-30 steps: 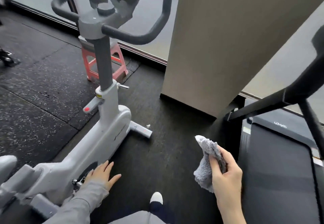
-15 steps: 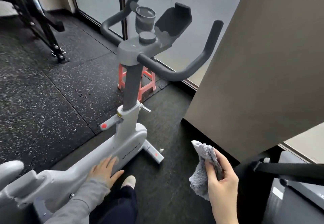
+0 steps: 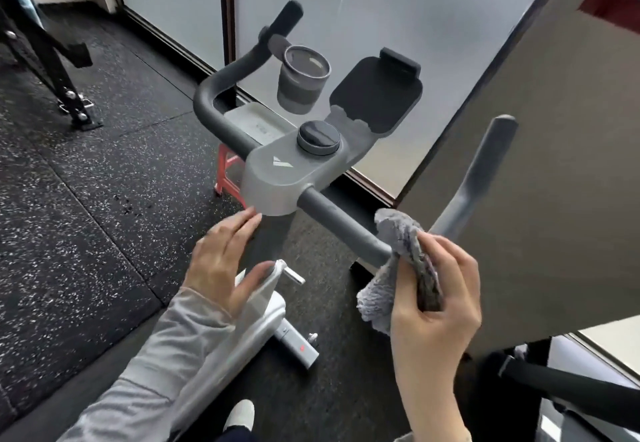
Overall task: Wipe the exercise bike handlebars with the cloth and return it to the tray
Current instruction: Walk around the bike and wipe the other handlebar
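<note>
Your right hand, low and right of centre in the frame, was clenched around the fluffy grey microfibre cloth, thumb and fingers bunching it so a loose fold hung down to the left of your palm. The top of the cloth touched the dark grey padded handlebars of the exercise bike at the bend of the right-hand bar, where it turns up toward the right edge of the frame. Your left hand, in a light grey sleeve at lower centre, was spread wide and grasped nothing; its fingertips lay beside the dark stem just under the grey console housing. Above the console sat a round black knob, a grey cup holder and a dark tablet rest. A red plastic stool stood on the speckled black rubber floor behind the bike.
</note>
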